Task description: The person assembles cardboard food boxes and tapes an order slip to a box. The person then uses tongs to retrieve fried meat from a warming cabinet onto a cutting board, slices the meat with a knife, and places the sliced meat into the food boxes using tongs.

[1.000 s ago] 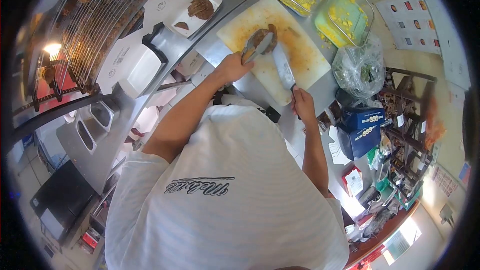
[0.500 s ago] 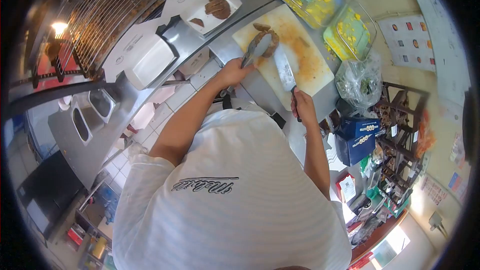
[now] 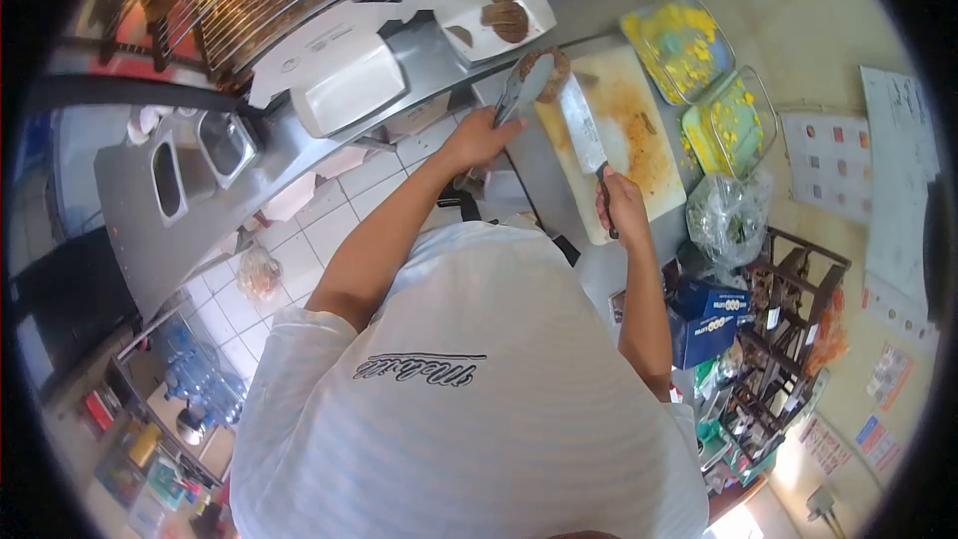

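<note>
Metal tongs [image 3: 522,90] are gripped in my left hand [image 3: 475,142], its fingers closed around the handles. Their rounded ends lie against browned sliced meat [image 3: 557,68] at the far left edge of the white cutting board [image 3: 589,210]. My right hand [image 3: 624,205] is wrapped around the dark handle of a broad kitchen knife [image 3: 584,128]. The knife's blade reaches over the board, and its tip end is right at the meat, which is partly hidden by the tongs. Juice stains and a small brown scrap mark the board's right side.
An open white takeaway box [image 3: 464,20] with meat slices [image 3: 507,18] stands beyond the board, beside another open box [image 3: 349,90]. Two glass containers [image 3: 684,50] [image 3: 733,125] of yellow food sit right. A plastic bag [image 3: 728,215] and blue boxes [image 3: 707,324] are nearer.
The meat, held between tongs and knife, has shifted across the board to its far left edge, towards the takeaway boxes. The whole view has also turned and shifted.
</note>
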Demonstrator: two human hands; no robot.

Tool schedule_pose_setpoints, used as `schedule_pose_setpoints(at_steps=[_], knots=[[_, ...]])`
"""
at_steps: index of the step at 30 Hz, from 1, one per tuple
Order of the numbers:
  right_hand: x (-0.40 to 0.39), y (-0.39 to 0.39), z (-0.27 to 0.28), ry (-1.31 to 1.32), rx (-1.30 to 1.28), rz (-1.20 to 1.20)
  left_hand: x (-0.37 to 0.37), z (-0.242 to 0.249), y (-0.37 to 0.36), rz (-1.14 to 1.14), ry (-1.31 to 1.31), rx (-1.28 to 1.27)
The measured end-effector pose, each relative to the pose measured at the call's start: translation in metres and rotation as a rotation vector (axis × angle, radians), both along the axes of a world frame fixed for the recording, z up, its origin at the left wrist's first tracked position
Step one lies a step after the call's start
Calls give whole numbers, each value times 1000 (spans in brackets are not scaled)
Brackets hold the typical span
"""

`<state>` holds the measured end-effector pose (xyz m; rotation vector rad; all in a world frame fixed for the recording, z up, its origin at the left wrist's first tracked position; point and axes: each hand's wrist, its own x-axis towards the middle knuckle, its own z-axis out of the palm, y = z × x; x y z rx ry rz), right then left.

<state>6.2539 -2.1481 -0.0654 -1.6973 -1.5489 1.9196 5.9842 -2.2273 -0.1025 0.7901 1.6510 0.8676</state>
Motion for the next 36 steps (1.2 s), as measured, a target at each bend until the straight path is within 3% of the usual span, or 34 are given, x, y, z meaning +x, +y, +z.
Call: schedule_pose_setpoints(at_steps=[8, 9, 16, 19, 25, 30, 33, 36], knots=[[-104, 11, 10, 23, 94, 389, -59, 42, -68, 338, -79, -41], [-119, 9, 9, 22, 96, 424, -69, 11, -77, 404, 15, -59], [-205, 3, 0, -94, 200, 697, -99, 12, -119, 676, -93, -80], [-210, -3, -27, -127, 821, 767, -109, -4, -118, 609, 16, -200], [-162, -17, 13, -352, 854, 626, -120, 13, -109, 421, 218, -349], [-81, -28, 5, -238, 932, 343, -112, 52, -125, 374, 446, -337], [-20, -34, -24, -253, 971, 195, -106, 80, -125, 339, 409, -280], [26, -42, -31, -455, 949, 105, -93, 87, -103, 207, 398, -153]])
